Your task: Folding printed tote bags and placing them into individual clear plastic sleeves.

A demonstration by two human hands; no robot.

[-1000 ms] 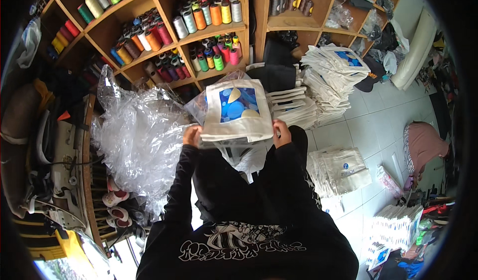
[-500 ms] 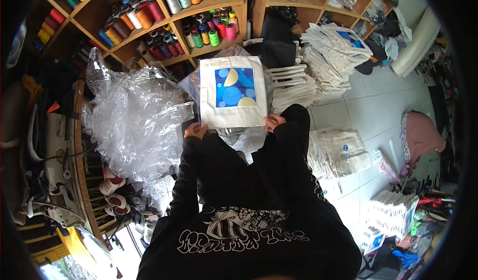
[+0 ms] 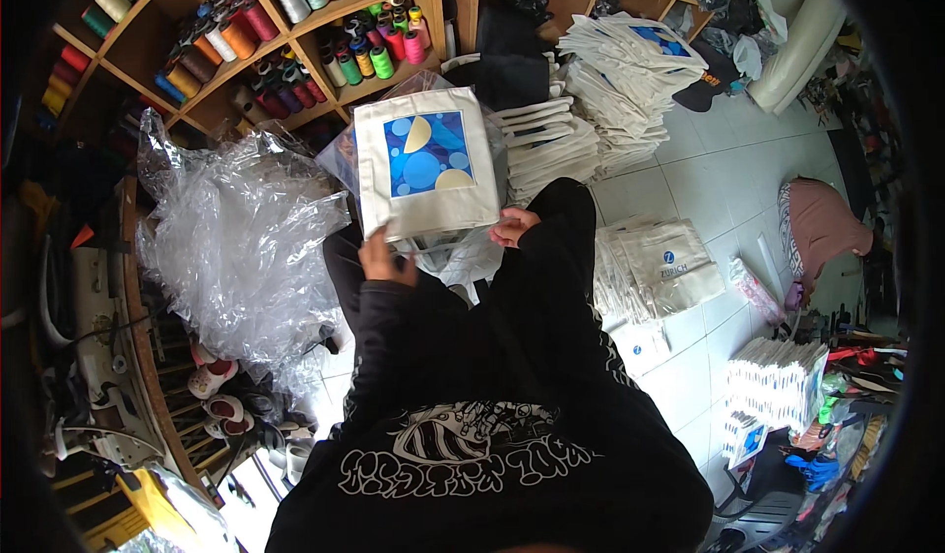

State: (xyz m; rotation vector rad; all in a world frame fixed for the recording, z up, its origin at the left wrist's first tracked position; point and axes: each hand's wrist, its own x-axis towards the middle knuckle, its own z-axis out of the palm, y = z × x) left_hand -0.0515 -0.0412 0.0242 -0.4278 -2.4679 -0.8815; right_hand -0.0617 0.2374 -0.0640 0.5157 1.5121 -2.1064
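I see the right hand [image 3: 513,227] pinching clear plastic [image 3: 477,239] beside a blue-printed cream cloth bag [image 3: 428,159]; left hand [image 3: 388,261] grip unclear; rightward, dark lettering [image 3: 675,270].

One wide fisheye view from the head, close, steeply downward

The fingers [image 3: 375,245] of the left hand [image 3: 389,262] have shifted inward from the near left corner of the cream bag [image 3: 443,211].
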